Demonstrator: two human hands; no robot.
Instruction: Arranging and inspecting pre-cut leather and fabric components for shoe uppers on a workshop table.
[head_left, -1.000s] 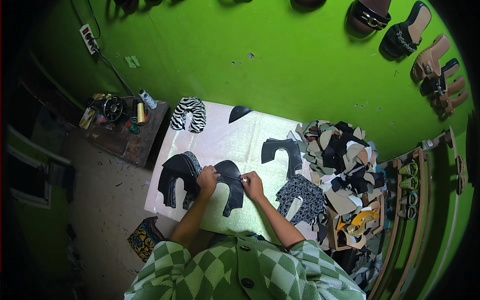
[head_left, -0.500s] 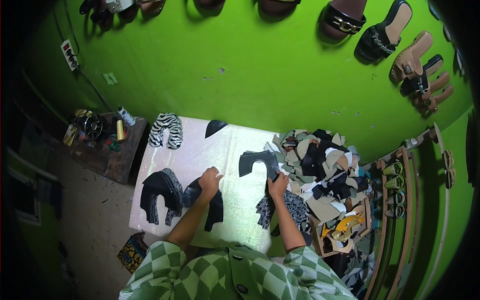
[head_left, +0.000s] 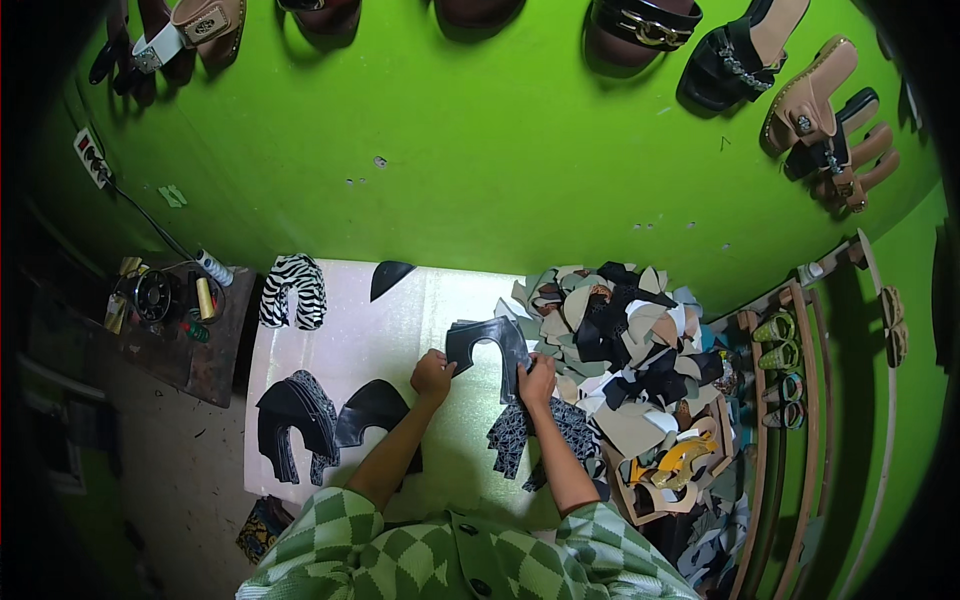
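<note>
Both of my hands are on a small stack of black U-shaped shoe-upper pieces (head_left: pixel 490 338), its curve pointing away from me. My left hand (head_left: pixel 432 377) pinches the left end, fingers closed. My right hand (head_left: pixel 536 380) grips the right leg. Left of my left forearm lies a black curved piece (head_left: pixel 370 410), partly hidden by the arm. Further left sits a stack of black and patterned U-shaped pieces (head_left: pixel 297 425). Black-and-grey patterned pieces (head_left: pixel 560 432) lie partly under my right forearm. Zebra-striped U-shaped pieces (head_left: pixel 293 290) rest at the table's far left corner.
A white table (head_left: pixel 350 340) stands against the green wall. A black half-round piece (head_left: pixel 390 278) lies at its back edge. Scraps (head_left: pixel 625 340) pile up at right, beside a rack with sandals (head_left: pixel 780 345). A sewing machine (head_left: pixel 152 295) stands on a side table. Sandals hang above.
My left hand has left the black piece on the left and moved right to the stack's left end. The stack, in my right hand, is now closer to my left hand. The view has shifted.
</note>
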